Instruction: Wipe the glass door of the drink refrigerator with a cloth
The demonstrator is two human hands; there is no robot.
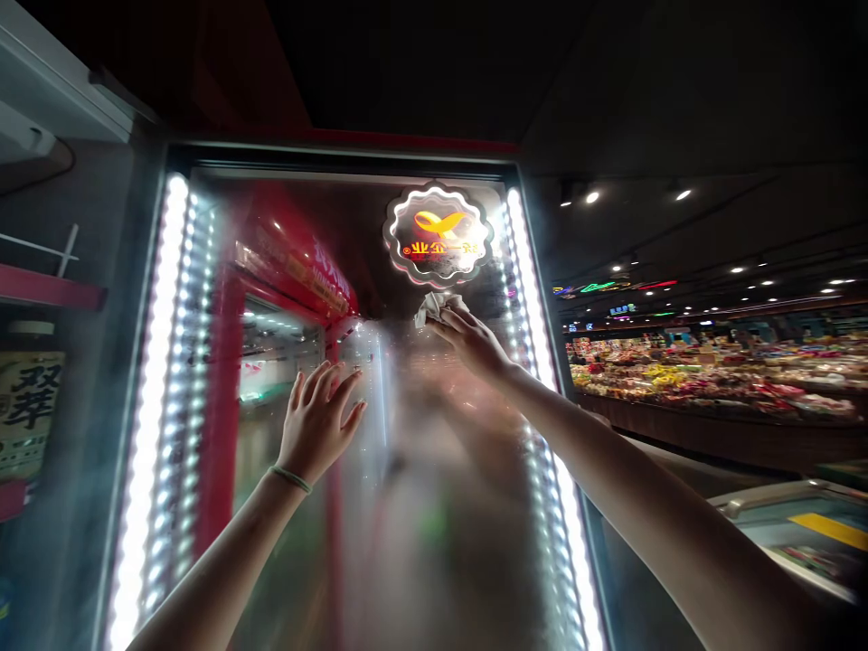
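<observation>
A tall glass door (434, 470), fogged over much of its face, stands before me between two bright strips of lights. My right hand (475, 344) presses a crumpled white cloth or tissue (438, 306) against the glass, just below a glowing scalloped sign (439, 233) whose lettering reads backwards. Left of centre, my left hand (322, 411) is raised with its fingers spread and nothing in it. Whether its fingertips touch the glass I cannot tell. A thin greenish band circles the left wrist.
Light strips (153, 407) run down both sides of the door. At far left, a labelled container (31, 402) sits on a shelf. A glass-topped chest case (800, 524) stands low at right, with long displays of colourful packaged goods (712, 380) behind it.
</observation>
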